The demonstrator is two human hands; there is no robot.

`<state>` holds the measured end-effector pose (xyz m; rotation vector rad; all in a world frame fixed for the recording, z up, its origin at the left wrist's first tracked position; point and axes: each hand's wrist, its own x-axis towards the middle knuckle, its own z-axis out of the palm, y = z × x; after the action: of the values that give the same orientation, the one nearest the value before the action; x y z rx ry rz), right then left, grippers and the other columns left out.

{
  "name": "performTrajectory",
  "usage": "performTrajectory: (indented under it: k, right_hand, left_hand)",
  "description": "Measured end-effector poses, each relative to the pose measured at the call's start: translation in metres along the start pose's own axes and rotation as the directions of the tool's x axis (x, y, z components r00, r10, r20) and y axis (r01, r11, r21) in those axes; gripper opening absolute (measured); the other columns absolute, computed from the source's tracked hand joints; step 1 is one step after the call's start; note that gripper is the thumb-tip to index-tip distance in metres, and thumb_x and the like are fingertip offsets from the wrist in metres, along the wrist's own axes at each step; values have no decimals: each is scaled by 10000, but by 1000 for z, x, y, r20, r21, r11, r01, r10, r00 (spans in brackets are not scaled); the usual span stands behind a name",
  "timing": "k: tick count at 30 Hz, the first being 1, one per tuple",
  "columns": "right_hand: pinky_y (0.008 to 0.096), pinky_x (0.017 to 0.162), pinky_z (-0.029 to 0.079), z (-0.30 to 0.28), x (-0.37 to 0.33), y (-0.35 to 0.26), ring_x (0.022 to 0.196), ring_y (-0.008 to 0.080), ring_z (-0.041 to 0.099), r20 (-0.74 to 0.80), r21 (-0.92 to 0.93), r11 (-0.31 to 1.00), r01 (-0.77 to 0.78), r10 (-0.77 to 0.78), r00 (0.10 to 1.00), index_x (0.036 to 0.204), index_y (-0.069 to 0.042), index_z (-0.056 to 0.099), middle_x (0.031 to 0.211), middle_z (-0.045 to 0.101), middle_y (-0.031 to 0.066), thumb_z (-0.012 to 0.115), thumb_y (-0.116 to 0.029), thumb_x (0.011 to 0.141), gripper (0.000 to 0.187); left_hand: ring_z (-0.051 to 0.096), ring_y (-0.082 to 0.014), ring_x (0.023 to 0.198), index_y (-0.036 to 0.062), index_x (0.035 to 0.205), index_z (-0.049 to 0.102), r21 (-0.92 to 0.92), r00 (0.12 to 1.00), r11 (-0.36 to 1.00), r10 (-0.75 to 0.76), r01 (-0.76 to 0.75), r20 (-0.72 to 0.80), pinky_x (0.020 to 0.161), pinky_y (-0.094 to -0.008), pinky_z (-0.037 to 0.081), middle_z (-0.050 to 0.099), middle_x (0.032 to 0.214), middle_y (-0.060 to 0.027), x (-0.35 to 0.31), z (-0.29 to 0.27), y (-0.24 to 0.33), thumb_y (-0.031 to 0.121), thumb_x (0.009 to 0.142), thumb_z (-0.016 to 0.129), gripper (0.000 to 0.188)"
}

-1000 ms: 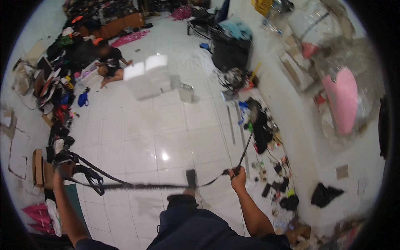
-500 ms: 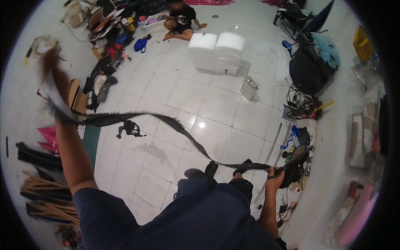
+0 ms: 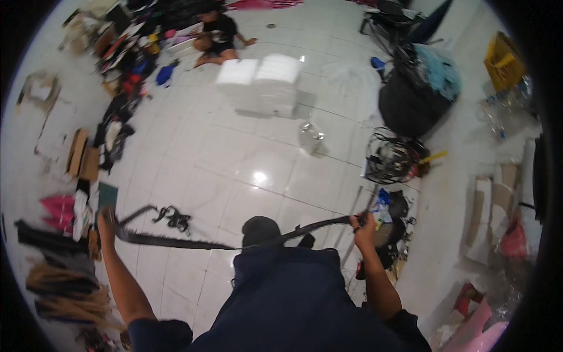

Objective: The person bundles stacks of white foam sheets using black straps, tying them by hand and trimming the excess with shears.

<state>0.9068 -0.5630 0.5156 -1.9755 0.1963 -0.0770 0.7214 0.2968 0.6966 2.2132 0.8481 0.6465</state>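
A long black fabric strip [image 3: 170,241] with a frayed, fringed edge stretches between my hands in front of my body, sagging slightly in the middle. My left hand [image 3: 107,220], out at the left, is closed on it, and a loose end curls back beside the hand. At the right, my right hand [image 3: 363,230] grips the other end. From that fist also sticks up a dark, slim tool that looks like scissors [image 3: 370,202], blurred. A tangled black scrap [image 3: 173,218] lies on the floor beyond the strip.
White foam sheets [image 3: 258,88] stand stacked ahead, with a metal tin [image 3: 311,138] nearby. Beyond, a person [image 3: 220,35] sits on the floor beside heaped clutter. On the right are a black bag [image 3: 410,97] and coiled cables [image 3: 390,158]; cardboard [image 3: 82,155] lines the left.
My left hand has come down from high at the left, bringing the strip lower and nearer my body. My right hand has risen slightly and moved left. The view has shifted.
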Motion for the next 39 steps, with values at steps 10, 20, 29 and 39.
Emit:
performTrajectory:
  k: [10,20,29,39]
  right_hand:
    - [292,682,467,71,93,-79,757,145,574,348,-36,947,-318,310,885,953,-14,508,829,610,75,699,-185,844,279]
    - [311,681,467,167,235,-195,754,159,579,457,-77,969,-233,242,856,954,-11,512,811,602,114,722,-216,820,323]
    - [303,637,441,246,289,-230,692,139,532,536,222,941,-256,101,838,927,-30,528,757,571,73,731,-214,801,301]
    - [295,629,445,264,314,-227,686,145,549,473,248,947,-205,66,879,913,-17,515,754,579,75,736,-213,798,317]
  left_hand:
    - [627,-266,746,36,1145,529,574,245,290,-957,766,156,508,-430,541,628,938,-149,-221,214,0,201,696,721,515]
    - [606,-247,929,1,1212,534,25,710,999,-32,21,704,821,-348,484,618,1065,-181,74,525,223,253,858,634,446]
    - [505,-240,1157,54,1241,539,-358,39,932,356,57,934,1003,-374,360,573,1217,-85,94,570,382,170,757,670,515]
    - [541,-105,661,21,881,586,12,-53,989,-4,150,999,599,-252,439,590,736,-21,103,573,333,113,848,593,98]
